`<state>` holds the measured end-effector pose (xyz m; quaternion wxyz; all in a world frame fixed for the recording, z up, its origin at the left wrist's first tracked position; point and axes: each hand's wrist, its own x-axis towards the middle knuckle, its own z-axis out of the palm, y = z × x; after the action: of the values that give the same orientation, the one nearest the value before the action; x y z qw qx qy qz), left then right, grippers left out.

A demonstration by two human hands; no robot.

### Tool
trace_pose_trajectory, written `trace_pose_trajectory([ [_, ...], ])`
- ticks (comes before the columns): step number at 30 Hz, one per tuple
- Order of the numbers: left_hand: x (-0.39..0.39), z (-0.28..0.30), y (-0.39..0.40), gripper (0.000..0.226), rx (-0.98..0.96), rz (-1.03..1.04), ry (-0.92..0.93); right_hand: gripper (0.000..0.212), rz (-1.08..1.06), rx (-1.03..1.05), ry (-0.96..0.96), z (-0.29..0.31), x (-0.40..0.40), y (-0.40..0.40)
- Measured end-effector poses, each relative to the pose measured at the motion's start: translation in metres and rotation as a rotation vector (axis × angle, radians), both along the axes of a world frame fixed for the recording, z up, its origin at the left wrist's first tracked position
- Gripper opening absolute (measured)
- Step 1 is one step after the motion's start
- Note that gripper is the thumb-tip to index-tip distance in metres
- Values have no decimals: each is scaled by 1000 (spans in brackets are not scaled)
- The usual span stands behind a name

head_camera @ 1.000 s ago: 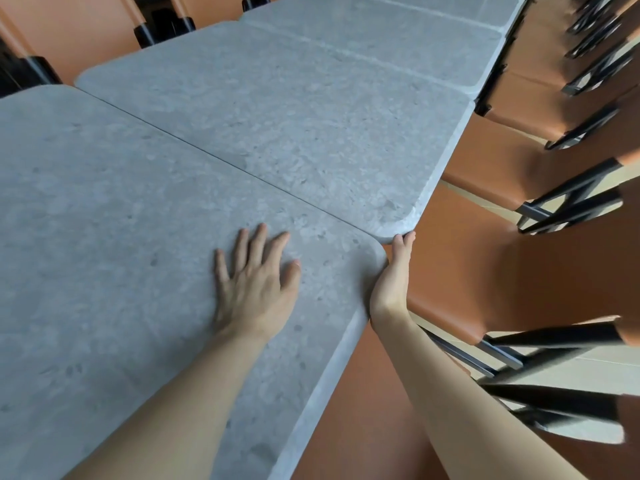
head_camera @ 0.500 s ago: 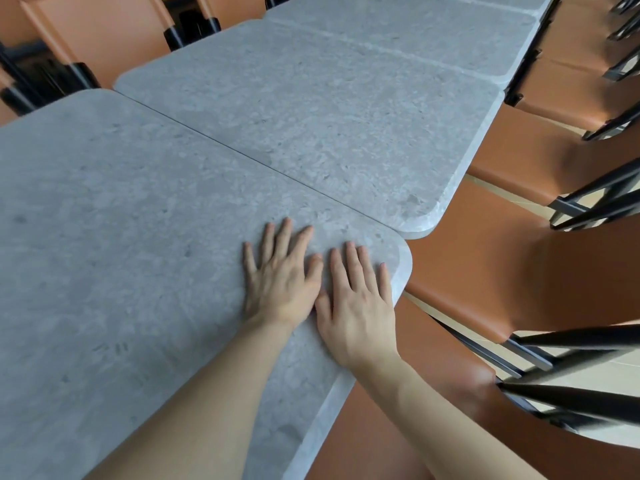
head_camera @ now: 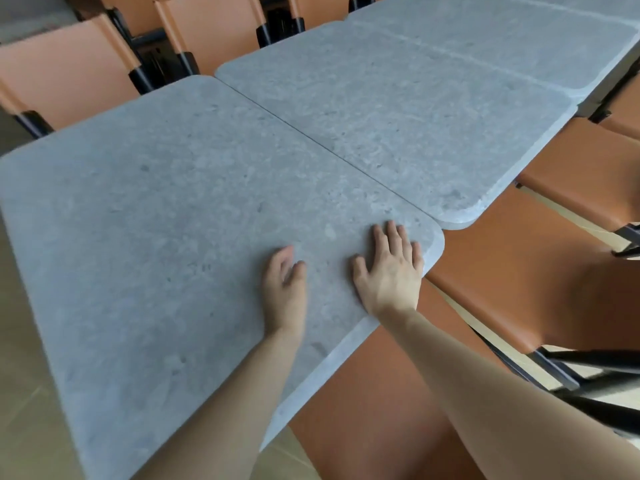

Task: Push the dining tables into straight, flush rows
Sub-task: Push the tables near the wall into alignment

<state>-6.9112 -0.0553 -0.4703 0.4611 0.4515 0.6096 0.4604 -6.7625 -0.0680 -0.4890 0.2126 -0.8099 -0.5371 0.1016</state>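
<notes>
So, only the head view to go on. Both hands are on the nearest grey stone-look square table top [head_camera: 166, 237], close to its right front corner. The right hand [head_camera: 389, 271] lies flat with fingers straight, pressing down by the rounded corner. The left hand [head_camera: 285, 282] rests beside it, tilted up on its edge with fingers loosely bent, gripping nothing.

Progress-wise, I'd say it's nearly there: this top butts tight against the next grey table [head_camera: 398, 126], just a thin dark seam between them. What's left is the side edge, since the near corner seems to stick out slightly past its neighbour's. A third grey table [head_camera: 502, 39] follows behind. Orange chairs with black frames [head_camera: 571, 209] line both sides.
</notes>
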Motion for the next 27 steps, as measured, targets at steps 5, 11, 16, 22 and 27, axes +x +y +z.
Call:
trace_pose_trajectory([
  [5,-56,44,-90,14,-276,-247,-74,72,179,-327,60,36,14,-12],
  [11,-107,160,-163,24,-235,-237,-26,30,187,-192,664,140,-8,-99],
  [16,-110,248,-222,21,-30,-81,61,26,303,-32,1016,243,-59,-175],
  [22,-125,315,-284,31,141,34,2,30,444,62,1135,322,-92,-234],
  [27,-160,361,-306,36,277,67,-20,31,586,45,1090,368,-126,-250],
])
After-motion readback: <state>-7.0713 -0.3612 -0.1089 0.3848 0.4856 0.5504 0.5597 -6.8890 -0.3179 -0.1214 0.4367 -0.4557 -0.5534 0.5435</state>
